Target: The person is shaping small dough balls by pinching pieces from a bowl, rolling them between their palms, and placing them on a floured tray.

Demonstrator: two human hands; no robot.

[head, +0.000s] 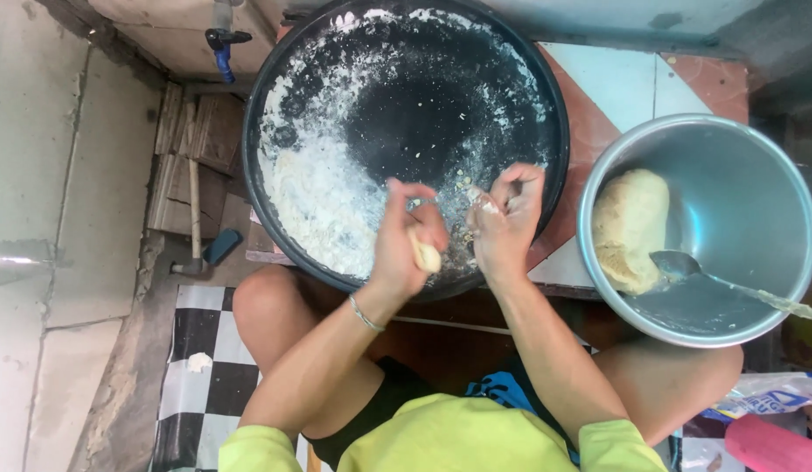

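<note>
1. Left hand [406,234] – fingers curled closed around a small pale dough piece [428,257]; the lump pokes out at the hand's 4 o'clock side, just above the near rim of the black tray.
2. Right hand [505,218] – loosely cupped, fingertips bent inward and dusted with flour. Looks like it pinches crumbs or a scrap, but I cannot tell whether it actually holds anything.
3. Hands sit just beside each other, not touching, over the 5–6 o'clock sector of the round black tray [546,105].
4. Tray holds loose white flour [323,188], heaped toward 8 o'clock; centre is mostly bare black.
5. Handling judgement for the dough piece: light, soft, tacky. It probably deforms under any squeeze – support it in the curled palm, not at a fingertip pinch. Flour coating likely cuts the stick.
6. At 3 o'clock of the tray: steel bowl [756,175] with the large dough mass [629,227] against its left wall and a metal spoon [686,265] lying beside it, handle over the rim at 4 o'clock.
7. The bulk mass looks heavier and saggy – scoop it from below.
8. Tray and bowl rest on a tiled worktop [616,83]; checkered mat [200,350] at 7 o'clock.
</note>
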